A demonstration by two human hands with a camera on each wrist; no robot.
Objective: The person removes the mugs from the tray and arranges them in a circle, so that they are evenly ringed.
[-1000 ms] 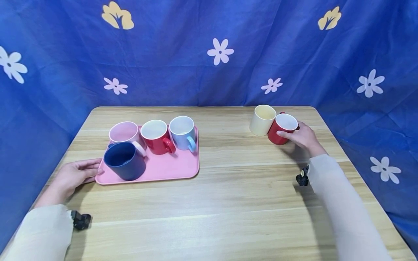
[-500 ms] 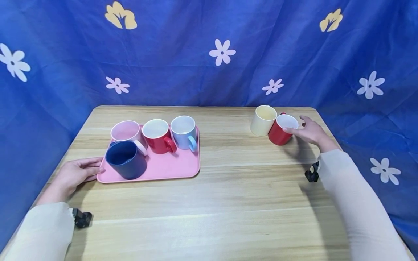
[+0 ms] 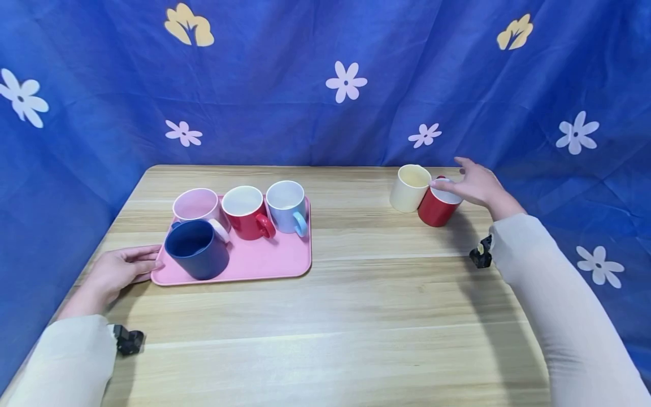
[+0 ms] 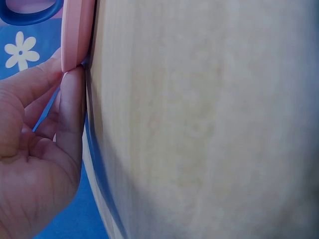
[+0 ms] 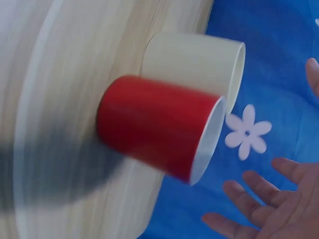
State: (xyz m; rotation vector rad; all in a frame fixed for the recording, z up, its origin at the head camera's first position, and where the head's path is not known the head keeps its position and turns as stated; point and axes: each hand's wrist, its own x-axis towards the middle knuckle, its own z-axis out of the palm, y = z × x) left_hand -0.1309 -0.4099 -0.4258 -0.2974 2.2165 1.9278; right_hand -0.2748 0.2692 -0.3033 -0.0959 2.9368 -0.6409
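The red mug (image 3: pixel 436 207) stands upright at about 2 o'clock on the bench (image 3: pixel 356 316), mouth up, touching the cream mug (image 3: pixel 409 187), while the right hand (image 3: pixel 475 183) hovers over its rim with fingers (image 5: pixel 249 186) spread wide, holding nothing, and the left hand (image 3: pixel 118 270) touches the pink tray (image 3: pixel 264 260) at 9 o'clock.

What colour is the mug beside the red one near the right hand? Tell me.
Cream mug, clearest in the right wrist view.

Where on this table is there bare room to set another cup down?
The tabletop is bare between the pink tray and the red mug beside the cream mug, and all along the near edge. The tray's near right corner is free; its far row of mugs is crowded.
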